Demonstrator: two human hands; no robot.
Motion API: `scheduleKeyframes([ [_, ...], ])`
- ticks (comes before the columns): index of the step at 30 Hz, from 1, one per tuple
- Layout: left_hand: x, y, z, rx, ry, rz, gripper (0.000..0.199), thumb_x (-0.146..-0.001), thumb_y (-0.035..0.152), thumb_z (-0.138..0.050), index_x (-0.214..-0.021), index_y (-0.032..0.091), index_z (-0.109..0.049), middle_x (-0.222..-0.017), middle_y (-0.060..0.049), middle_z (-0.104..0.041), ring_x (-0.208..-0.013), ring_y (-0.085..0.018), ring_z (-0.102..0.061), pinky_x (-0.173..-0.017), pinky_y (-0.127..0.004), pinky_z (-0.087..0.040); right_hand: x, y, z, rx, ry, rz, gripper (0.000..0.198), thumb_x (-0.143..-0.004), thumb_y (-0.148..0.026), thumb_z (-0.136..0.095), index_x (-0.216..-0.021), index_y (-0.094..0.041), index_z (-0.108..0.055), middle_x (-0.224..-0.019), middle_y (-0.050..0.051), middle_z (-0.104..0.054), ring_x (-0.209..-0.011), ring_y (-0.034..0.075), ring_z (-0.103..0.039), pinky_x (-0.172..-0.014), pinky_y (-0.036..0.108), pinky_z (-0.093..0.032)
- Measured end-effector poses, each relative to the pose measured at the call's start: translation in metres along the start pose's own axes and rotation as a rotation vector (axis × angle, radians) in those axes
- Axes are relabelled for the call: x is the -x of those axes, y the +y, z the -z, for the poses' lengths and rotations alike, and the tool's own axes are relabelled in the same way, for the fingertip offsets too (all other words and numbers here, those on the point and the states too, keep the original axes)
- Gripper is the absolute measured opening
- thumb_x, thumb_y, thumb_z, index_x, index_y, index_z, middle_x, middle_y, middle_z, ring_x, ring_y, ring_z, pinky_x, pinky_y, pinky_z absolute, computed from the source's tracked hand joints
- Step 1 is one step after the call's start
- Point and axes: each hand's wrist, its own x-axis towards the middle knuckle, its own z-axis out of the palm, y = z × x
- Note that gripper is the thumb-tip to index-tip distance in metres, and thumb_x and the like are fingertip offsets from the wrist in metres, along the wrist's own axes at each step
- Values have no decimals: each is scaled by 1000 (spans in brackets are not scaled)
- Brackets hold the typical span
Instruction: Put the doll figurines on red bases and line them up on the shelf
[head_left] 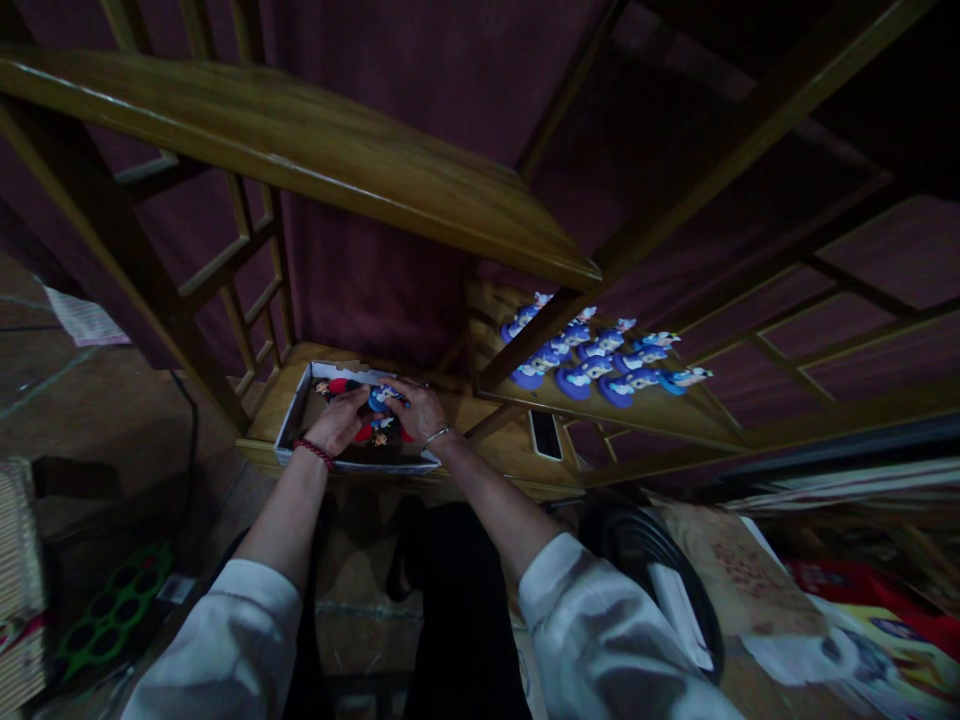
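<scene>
A small blue-and-white figurine [381, 399] is between my two hands, above a shallow white-walled cardboard box [294, 412]. My left hand [339, 424], with a red bead bracelet at the wrist, has its fingers closed at the figurine's left side. From the right, my right hand [420, 408], wearing a thin bangle, curls its fingers around the same figurine. In the box lie a red-and-black figurine [324, 388] at the upper left and another dark-haired figurine [381, 437] below my fingers. My hands partly cover the box's contents.
Several purple-and-white figurines [589, 375] stand on a raised shelf to the right. A phone [546, 435] lies on the lower wooden board. A wooden beam [315, 150] crosses overhead. A coiled black hose [694, 560] and a paper bag [739, 565] are at lower right.
</scene>
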Motion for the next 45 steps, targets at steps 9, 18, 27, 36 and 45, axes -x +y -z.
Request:
scheduleKeyframes([
  [9, 1, -1, -1, 14, -50, 7, 12, -78, 15, -49, -74, 9, -59, -75, -6, -61, -68, -11, -57, -56, -23, -50, 0, -3, 7, 17, -51, 77, 31, -78, -16, -50, -106, -26, -57, -100, 0, -60, -94, 12, -53, -88, 25, -38],
  [18, 4, 2, -4, 69, -43, 16, 11, -78, 14, -49, -73, 11, -58, -73, -5, -61, -65, -11, -57, -54, -22, -50, -5, -6, 14, 3, -111, 127, 30, -77, -13, -50, -104, -23, -59, -98, 2, -60, -92, 12, -54, -85, 24, -39],
  [27, 6, 4, -5, 49, -7, 75, 7, -77, 14, -51, -73, 12, -57, -69, -3, -61, -62, -11, -57, -51, -20, -48, -7, -5, 18, 12, -163, 184, 29, -78, -15, -50, -105, -22, -59, -99, 4, -60, -93, 12, -54, -85, 24, -39],
  [36, 4, 2, -3, 62, -10, 77, 5, -75, 17, -54, -75, 12, -57, -70, -4, -61, -63, -12, -57, -52, -21, -48, -6, -8, 22, 11, -176, 163, 30, -79, -14, -48, -105, -24, -58, -101, 2, -60, -95, 11, -53, -86, 23, -38],
  [45, -1, -1, 0, 49, -2, 83, 12, -80, 13, -43, -76, 12, -54, -71, -4, -59, -61, -11, -56, -48, -21, -47, -1, -3, 9, 18, -127, 97, 32, -77, -14, -49, -106, -25, -57, -98, 2, -59, -92, 12, -53, -86, 25, -38],
])
